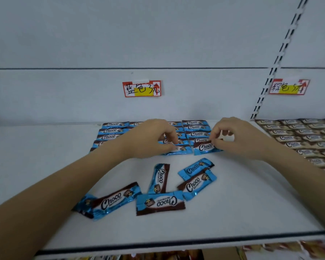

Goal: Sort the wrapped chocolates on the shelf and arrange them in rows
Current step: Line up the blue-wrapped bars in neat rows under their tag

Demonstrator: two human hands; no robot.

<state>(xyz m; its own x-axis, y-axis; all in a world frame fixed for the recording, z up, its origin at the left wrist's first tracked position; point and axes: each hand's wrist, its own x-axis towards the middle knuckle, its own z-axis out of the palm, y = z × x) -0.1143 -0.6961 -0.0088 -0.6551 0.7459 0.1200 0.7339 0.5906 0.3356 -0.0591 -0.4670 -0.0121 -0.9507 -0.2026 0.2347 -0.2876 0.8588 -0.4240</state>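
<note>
L hand [150, 138] pinches choc [180, 149], front row | R hand [235, 137] pinches next choc [204, 147] | 6 loose chocs [160, 203], shelf [242, 207] front

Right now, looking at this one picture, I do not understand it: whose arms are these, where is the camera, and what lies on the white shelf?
There is no machine here. The single picture comes from a camera worn on a person's head, looking forward and down, so the two bare arms are that person's own. The left hand and the right hand work at the front edge of the rows of blue chocolates laid at the back of the white shelf. The right hand pinches one blue bar. The left hand pinches the neighbouring bar. A few loose chocolates lie unsorted in front. Beige chocolates fill rows on the right. Paper labels hang on the back wall.
</note>
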